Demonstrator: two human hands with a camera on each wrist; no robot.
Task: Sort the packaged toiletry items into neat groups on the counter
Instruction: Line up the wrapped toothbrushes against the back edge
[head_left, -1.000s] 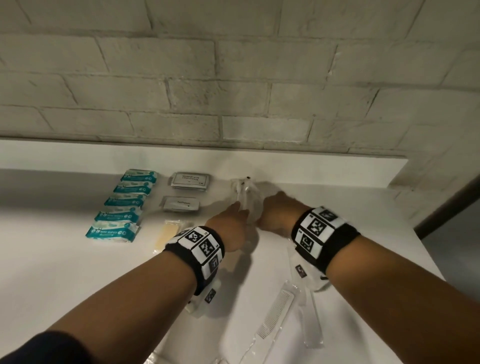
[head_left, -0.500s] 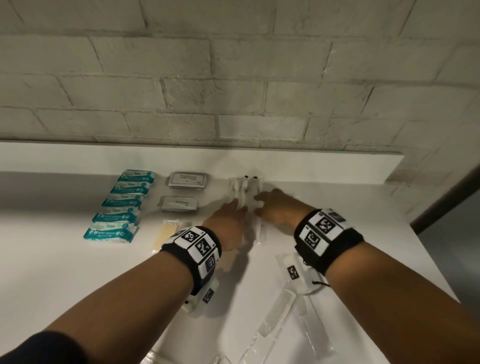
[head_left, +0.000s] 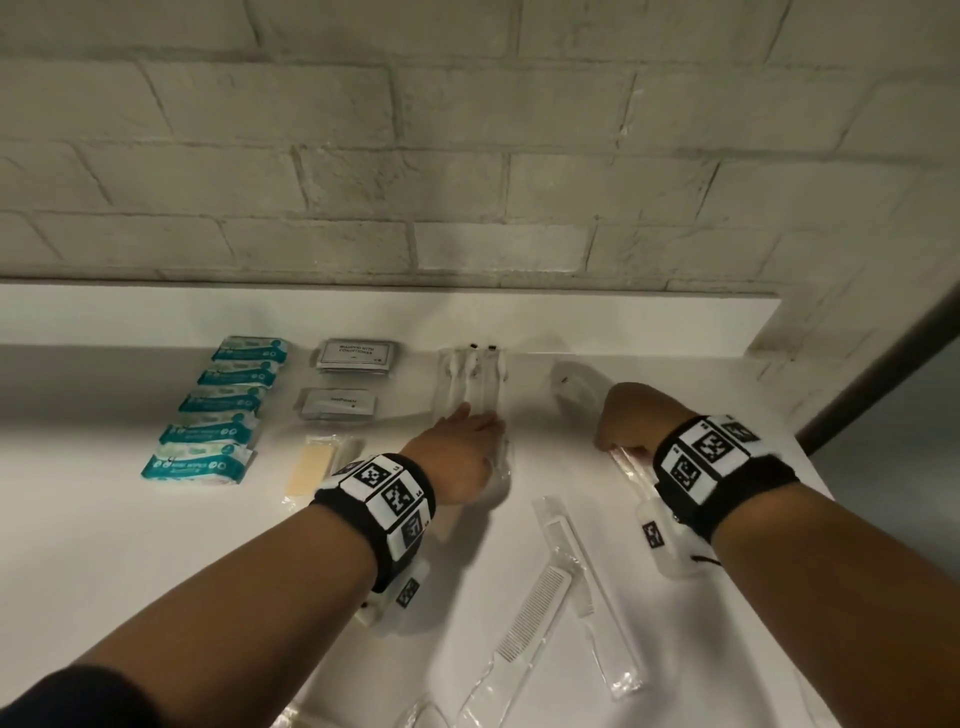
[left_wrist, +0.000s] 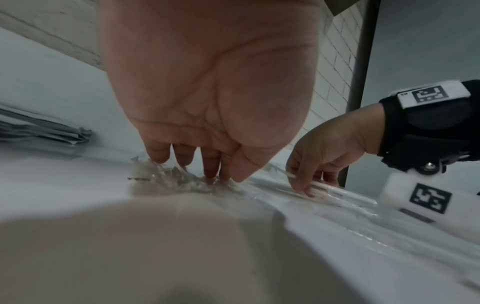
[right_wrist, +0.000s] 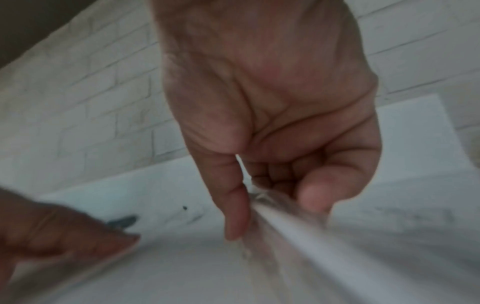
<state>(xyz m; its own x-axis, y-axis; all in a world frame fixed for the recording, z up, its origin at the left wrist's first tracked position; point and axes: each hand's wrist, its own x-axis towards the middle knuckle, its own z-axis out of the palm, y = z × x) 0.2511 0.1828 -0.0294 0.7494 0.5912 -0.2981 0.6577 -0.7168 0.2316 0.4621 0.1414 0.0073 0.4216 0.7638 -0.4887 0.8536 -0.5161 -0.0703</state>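
Note:
Clear-wrapped toothbrushes lie side by side at the back of the white counter. My left hand rests on their near ends with straight fingers; in the left wrist view its fingertips press the crinkled wrappers. To the right, my right hand pinches one more wrapped toothbrush low over the counter. In the right wrist view, thumb and fingers of the right hand close on its white handle.
A row of teal wipe packs lies at the left, with two grey sachets and a yellow soap packet beside it. Two wrapped combs lie in front. Another clear packet sits by the backsplash.
My right hand has left the toothbrush group and moved right, where it now pinches a separate wrapped toothbrush. The left hand stays on the group.

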